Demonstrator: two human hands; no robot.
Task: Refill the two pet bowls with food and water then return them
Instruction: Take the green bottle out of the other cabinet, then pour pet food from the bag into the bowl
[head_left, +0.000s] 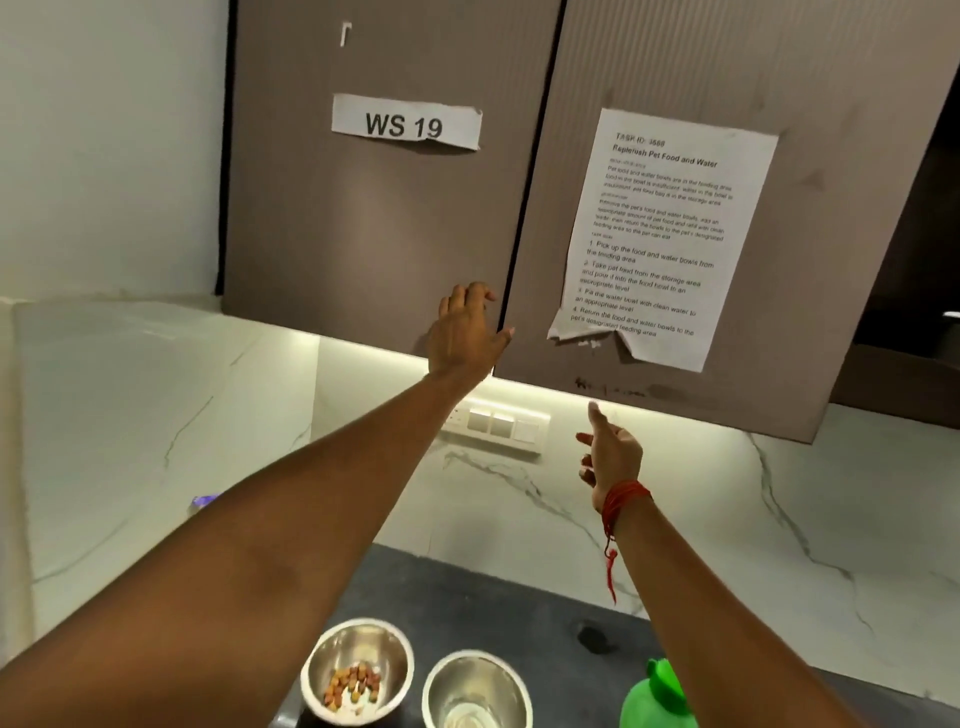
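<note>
Touching cabinet door (363, 234): left hand (464, 332)

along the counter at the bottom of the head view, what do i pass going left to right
metal bowl with kibble → metal bowl without kibble → green bottle

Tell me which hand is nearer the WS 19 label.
Left. The left hand is against the left cabinet door, below the WS 19 label; the right hand hovers beneath the right cabinet door, lower and farther right.
</note>
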